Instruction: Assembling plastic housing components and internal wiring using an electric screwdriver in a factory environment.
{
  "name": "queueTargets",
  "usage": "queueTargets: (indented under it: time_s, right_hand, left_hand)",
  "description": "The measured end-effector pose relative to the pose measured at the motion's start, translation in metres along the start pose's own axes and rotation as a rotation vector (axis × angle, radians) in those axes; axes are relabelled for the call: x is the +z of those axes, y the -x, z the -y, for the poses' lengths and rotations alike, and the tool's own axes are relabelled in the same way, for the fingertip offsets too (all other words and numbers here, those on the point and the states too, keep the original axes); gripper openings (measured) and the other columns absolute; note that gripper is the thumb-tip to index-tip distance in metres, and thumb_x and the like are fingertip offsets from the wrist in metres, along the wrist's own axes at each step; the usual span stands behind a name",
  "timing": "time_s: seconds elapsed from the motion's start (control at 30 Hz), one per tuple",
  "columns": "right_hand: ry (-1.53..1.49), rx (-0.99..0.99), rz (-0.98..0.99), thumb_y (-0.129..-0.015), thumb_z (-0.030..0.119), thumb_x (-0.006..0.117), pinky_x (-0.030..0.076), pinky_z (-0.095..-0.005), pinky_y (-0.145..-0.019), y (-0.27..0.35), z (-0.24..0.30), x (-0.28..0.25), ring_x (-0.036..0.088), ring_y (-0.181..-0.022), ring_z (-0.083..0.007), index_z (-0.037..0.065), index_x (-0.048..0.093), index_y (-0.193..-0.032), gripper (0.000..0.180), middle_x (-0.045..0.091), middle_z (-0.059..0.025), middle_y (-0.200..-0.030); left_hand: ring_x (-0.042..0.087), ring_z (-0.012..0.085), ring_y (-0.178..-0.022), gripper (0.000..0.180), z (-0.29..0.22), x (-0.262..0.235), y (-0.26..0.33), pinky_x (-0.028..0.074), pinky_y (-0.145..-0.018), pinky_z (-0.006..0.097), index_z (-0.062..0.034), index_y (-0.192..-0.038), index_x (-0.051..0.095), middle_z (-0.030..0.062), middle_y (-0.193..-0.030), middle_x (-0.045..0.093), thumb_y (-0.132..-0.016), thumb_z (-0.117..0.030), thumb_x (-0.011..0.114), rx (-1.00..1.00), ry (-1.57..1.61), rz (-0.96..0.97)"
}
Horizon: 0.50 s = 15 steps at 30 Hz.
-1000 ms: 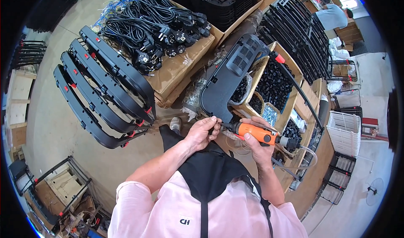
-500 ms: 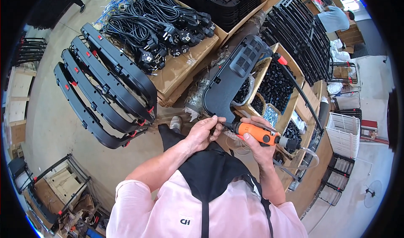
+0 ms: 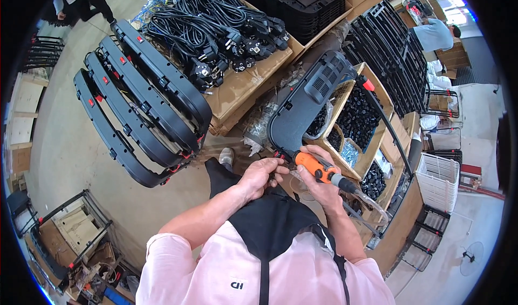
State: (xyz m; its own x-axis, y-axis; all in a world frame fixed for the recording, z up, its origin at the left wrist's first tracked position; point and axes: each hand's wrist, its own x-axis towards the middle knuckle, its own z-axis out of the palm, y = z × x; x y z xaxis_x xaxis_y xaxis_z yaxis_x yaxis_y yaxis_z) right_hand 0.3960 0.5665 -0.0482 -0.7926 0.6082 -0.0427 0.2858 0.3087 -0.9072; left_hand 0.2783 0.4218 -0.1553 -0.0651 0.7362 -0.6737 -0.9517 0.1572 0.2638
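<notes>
My right hand (image 3: 324, 189) is wrapped round an orange power screwdriver (image 3: 313, 166) with a grey rear end and a clear hose. The driver's front end points up and left, at the lower end of a black plastic panel (image 3: 287, 126) with slotted vents; whether its tip touches the panel I cannot tell. Just left of it, my left hand (image 3: 263, 178) has its fingers curled together below a small red part (image 3: 278, 155) at the panel's end. Whatever these fingers hold is hidden.
Right of the panel stands a divided wooden box (image 3: 372, 73) of small black parts and silver screws (image 3: 349, 153). Black curved frames (image 3: 143, 108) stand at left. Black power cords (image 3: 216, 30) lie piled on a carton (image 3: 243, 86). Other people (image 3: 434, 35) are farther off.
The screwdriver has turned, its front end now higher and nearer the panel, its rear lower. My left hand stays curled close by. The view has shifted slightly, and a person shows more at upper left.
</notes>
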Motion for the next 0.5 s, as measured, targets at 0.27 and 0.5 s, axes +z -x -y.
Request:
queueTargets:
  time_s: [0.27, 0.5]
  right_hand:
    - [0.204, -0.086, 0.097, -0.089, 0.010, 0.080, 0.060, -0.0332, -0.091, -0.016, 0.017, 0.009, 0.076, -0.102, -0.0213, 0.005, 0.070, -0.122, 0.034, 0.076, -0.0122, -0.119]
    - [0.137, -0.043, 0.091, -0.089, 0.008, 0.079, 0.060, -0.0336, -0.090, -0.018, 0.008, 0.009, 0.076, -0.100, -0.0209, 0.004, 0.070, -0.122, 0.035, 0.076, -0.0120, -0.119]
  left_hand:
    - [0.062, 0.0106, -0.077, 0.024, 0.007, -0.018, -0.005, 0.051, -0.068, 0.027, -0.0073, -0.119, 0.067, 0.0023, -0.099, 0.074, -0.114, -0.025, 0.051, 0.032, -0.075, 0.036]
    - [0.060, 0.0100, -0.077, 0.026, 0.001, -0.015, -0.001, 0.050, -0.069, 0.026, -0.0077, -0.119, 0.070, -0.0003, -0.097, 0.072, -0.113, -0.027, 0.054, 0.020, 0.048, 0.001]
